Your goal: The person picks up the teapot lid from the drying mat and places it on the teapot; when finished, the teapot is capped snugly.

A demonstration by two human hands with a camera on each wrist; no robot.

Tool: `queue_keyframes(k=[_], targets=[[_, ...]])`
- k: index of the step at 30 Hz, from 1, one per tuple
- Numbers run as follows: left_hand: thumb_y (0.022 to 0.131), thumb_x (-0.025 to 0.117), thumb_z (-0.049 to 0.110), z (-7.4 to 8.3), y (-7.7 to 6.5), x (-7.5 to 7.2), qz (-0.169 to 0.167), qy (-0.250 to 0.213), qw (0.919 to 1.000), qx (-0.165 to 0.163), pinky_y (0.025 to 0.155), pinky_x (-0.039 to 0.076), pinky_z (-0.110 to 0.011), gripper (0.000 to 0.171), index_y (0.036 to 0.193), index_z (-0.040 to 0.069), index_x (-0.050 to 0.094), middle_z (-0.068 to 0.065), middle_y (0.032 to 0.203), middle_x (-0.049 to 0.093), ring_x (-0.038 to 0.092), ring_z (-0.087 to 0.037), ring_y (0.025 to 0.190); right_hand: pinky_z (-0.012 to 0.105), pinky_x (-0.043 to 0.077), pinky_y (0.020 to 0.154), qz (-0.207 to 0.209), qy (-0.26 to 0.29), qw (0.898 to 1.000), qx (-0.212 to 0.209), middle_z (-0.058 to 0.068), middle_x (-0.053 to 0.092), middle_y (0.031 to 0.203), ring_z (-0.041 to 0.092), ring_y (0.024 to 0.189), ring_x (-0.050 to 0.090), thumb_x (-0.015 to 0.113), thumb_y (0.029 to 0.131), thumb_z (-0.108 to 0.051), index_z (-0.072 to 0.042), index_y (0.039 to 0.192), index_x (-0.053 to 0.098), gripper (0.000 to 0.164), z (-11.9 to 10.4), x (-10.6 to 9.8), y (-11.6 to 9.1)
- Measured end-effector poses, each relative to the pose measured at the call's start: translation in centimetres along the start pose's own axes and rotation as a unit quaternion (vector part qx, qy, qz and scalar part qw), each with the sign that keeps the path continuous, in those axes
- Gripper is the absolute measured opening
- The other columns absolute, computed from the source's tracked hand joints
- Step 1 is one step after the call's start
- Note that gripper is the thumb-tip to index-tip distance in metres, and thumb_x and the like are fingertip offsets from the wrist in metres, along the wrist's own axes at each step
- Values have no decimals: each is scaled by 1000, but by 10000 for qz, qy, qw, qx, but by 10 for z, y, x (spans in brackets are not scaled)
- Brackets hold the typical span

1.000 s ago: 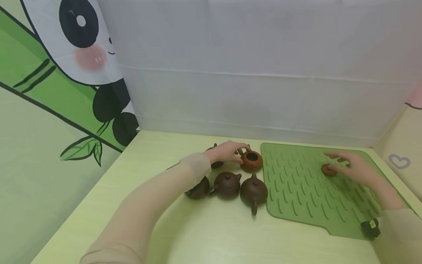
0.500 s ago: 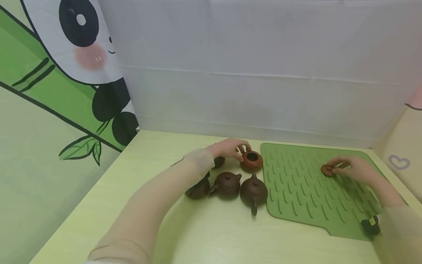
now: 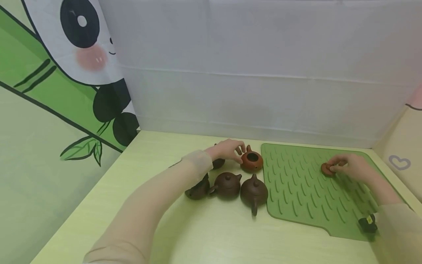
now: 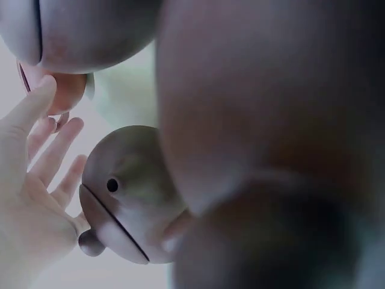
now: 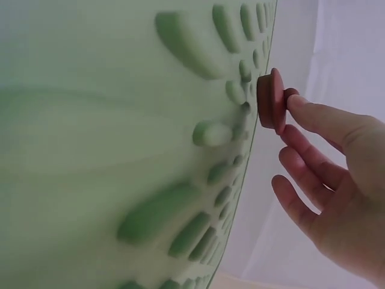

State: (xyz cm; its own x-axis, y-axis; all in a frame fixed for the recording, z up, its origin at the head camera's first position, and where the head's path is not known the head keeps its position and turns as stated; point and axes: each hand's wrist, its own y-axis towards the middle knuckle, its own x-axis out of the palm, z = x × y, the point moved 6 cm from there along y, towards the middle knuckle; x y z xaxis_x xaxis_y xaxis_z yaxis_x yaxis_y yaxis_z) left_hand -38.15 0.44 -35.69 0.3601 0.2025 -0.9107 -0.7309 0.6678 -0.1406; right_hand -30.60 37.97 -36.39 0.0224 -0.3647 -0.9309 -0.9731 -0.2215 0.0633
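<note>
My right hand pinches the knob of a small reddish-brown teapot lid between thumb and fingers. The lid is low over the green ribbed mat, its round flange toward the palm in the right wrist view. To the left, the lidless reddish clay teapot stands beside the mat with its dark opening facing up. My left hand hovers at that pot's left side, fingers loosely bent and thumb tip close to its wall. Another dark teapot is partly hidden under the left hand and wrist.
Several dark brown lidded teapots line the front, among them a middle one and one by the mat's edge. A left one is partly covered by my forearm. A pale wall cloth rises behind the table.
My right fingers have closed from a spread pose to a pinch on the lid's knob. My left fingers have drawn slightly left, off the reddish teapot, uncovering more of its far side.
</note>
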Motion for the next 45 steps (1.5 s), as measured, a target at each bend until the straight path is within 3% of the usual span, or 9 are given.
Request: queue_keyframes(k=[5, 10, 15, 20, 22, 25, 28, 33, 45], targets=[[86, 76, 39, -2, -3, 2, 60, 369, 9991, -196, 109, 38, -52, 53, 131, 21, 57, 3, 116, 74, 62, -19, 121, 44, 53, 65, 205, -12, 9998, -85, 23, 70, 110, 42, 100, 63, 65, 96, -26, -9, 108, 73, 23, -14, -1, -1], [87, 76, 37, -3, -3, 4, 173, 454, 9987, -153, 105, 41, -49, 49, 131, 23, 61, 7, 109, 76, 65, -16, 116, 53, 52, 73, 701, -19, 9965, -454, 22, 69, 114, 42, 102, 62, 67, 95, -22, -10, 108, 73, 19, -42, -3, 1], [87, 76, 37, -3, -2, 5, 258, 507, 9983, -107, 102, 43, -48, 47, 130, 24, 63, 9, 107, 77, 66, -15, 113, 56, 50, 77, 1456, 65, 9869, -693, 18, 72, 107, 38, 98, 63, 70, 92, -19, -9, 105, 73, 16, -71, -1, 5], [86, 76, 38, -4, -2, 4, 280, 477, 9984, -110, 103, 42, -49, 46, 129, 25, 63, 10, 106, 77, 66, -15, 114, 54, 48, 79, 1899, 445, 9785, -671, 15, 74, 103, 35, 96, 63, 71, 92, -22, -10, 106, 73, 19, -99, 3, 12], [86, 76, 38, -4, -2, 3, 278, 462, 9985, -117, 103, 42, -49, 47, 129, 25, 63, 9, 106, 77, 66, -15, 114, 51, 47, 81, 2034, 605, 9751, -636, 14, 74, 102, 26, 94, 65, 72, 91, -23, -10, 106, 73, 19, -110, 5, 15], [86, 76, 38, -4, -2, 3, 286, 450, 9985, -133, 103, 42, -50, 47, 129, 25, 63, 9, 107, 77, 66, -16, 115, 45, 47, 85, 2096, 918, 9718, -577, 12, 75, 103, 3, 90, 61, 71, 92, -25, -11, 108, 73, 21, -124, 8, 21], [87, 76, 36, -4, -3, 3, 279, 387, 9987, -156, 104, 41, -51, 46, 130, 25, 63, 8, 107, 77, 65, -16, 116, 40, 46, 88, 2037, 1206, 9703, -504, 10, 75, 105, -1, 89, 58, 70, 93, -28, -12, 110, 73, 23, -134, 14, 27], [88, 76, 33, -4, -4, 6, 190, 165, 9995, -209, 106, 40, -53, 47, 131, 23, 61, 6, 107, 77, 65, -17, 115, 44, 48, 90, 1915, 1497, 9686, -528, 12, 74, 107, 26, 97, 66, 67, 95, -28, -11, 112, 72, 25, -151, 23, 37], [88, 75, 29, 0, -5, 6, 116, 136, 9996, -219, 101, 46, -49, 47, 131, 19, 58, 1, 113, 75, 65, -19, 114, 50, 49, 91, 1888, 1863, 9618, -677, 12, 73, 105, 27, 95, 66, 70, 93, -23, -9, 108, 73, 21, -175, 47, 55]])
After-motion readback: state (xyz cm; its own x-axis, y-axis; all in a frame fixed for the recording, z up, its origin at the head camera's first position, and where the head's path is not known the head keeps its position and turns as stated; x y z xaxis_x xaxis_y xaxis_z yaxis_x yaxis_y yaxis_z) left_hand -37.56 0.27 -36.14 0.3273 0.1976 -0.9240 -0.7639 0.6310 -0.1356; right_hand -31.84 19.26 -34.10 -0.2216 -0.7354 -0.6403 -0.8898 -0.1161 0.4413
